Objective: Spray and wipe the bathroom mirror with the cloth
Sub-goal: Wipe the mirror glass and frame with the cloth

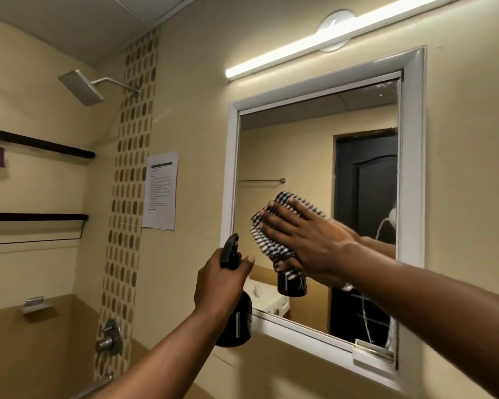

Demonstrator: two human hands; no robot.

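**Wiping under way on the lower left of the glass**

Nearest the camera, the two forearms reach up from the bottom edge toward the white-framed bathroom mirror. The left hand has its grip wrapped round the neck of a dark spray bottle, thumb up beside the black trigger head; the bottle hangs just beside the mirror's lower left corner, its nozzle pointing roughly at the glass. The right hand lies flat, fingers straight and spread, pressing a black-and-white checked cloth against the lower left part of the mirror. The cloth is bunched under the palm and shows past the fingertips and below the hand.

As to progress, my judgement is that spraying has at least begun and wiping is in hand, but far from finished. The cloth covers only a small patch low on the mirror. I cannot tell from this view whether the glass is wet, nor which parts have been gone over. A streaky, whitish band shows along the mirror's right edge and near its upper right corner, which suggests that side remains to be cleaned. The upper half and right side look like the work left.
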